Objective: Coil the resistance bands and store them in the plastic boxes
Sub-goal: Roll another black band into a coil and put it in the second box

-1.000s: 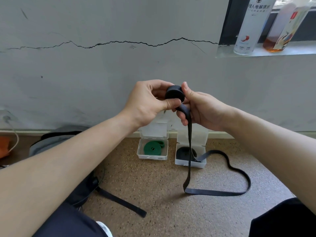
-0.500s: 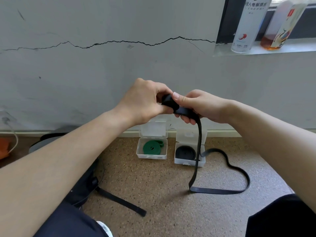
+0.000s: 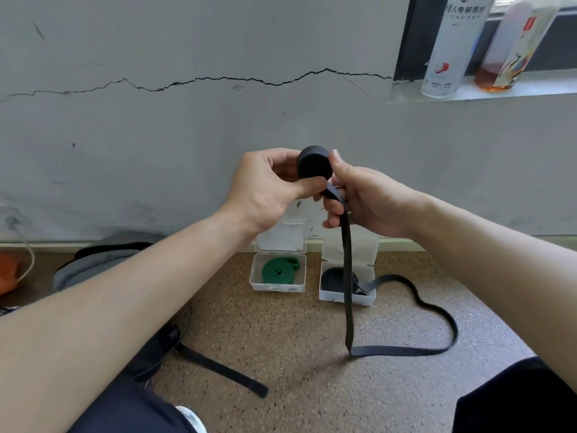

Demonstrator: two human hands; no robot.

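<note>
My left hand [image 3: 263, 189] grips the black coil [image 3: 313, 166], thumb curled across its lower face and fingers wrapped behind it. My right hand [image 3: 371, 198] closes round the band just under the coil, thumb tip against the coil's right edge and fingers curled about the strap.

From my right fingers the tail [image 3: 348, 307] hangs straight down to the floor [image 3: 281, 339]. There it turns and runs off to the right in a wavy loop that bends back toward the boxes.

Two open boxes stand on the floor beneath my fingers, against the wall [image 3: 156, 151]. The left box [image 3: 274, 288], below my left fingers, holds a coiled green band [image 3: 278, 271]. The right box [image 3: 331, 297], below my right fingers, holds what looks like a dark coil [image 3: 332, 278]. The hanging tail crosses in front of it, so I cannot tell whether the loop's far end lies inside.
</note>
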